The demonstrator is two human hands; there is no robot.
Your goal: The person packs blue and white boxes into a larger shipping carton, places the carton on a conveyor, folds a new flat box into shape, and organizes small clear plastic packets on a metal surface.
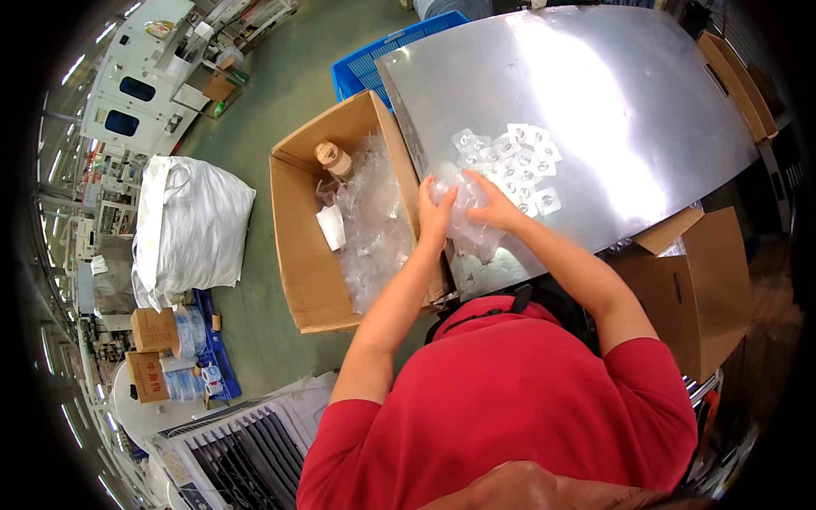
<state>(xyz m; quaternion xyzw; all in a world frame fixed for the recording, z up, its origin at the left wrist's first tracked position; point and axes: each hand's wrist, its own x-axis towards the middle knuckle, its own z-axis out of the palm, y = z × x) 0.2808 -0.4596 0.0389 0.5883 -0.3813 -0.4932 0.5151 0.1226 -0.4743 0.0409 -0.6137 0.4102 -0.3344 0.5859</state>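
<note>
Between my two hands is a bunch of clear plastic pieces [463,197], at the left edge of the metal table. My left hand [436,212] grips the bunch from the left, fingers curled against it. From the right, my right hand [499,209] closes on the same pieces; their exact kind cannot be made out. More clear plastic lies on the tabletop just below the hands. Beyond my right hand, several flat white squares with round metallic centres [517,166] lie scattered. An open cardboard box [297,280] left of my hands holds many clear plastic pieces [370,229].
The shiny metal table [671,110] fills the upper right. A blue plastic crate [348,76] sits beyond the cardboard box. To my right stands another open carton [714,289]. A large white woven sack [200,225] and a blue pallet with rolls [219,348] are farther left.
</note>
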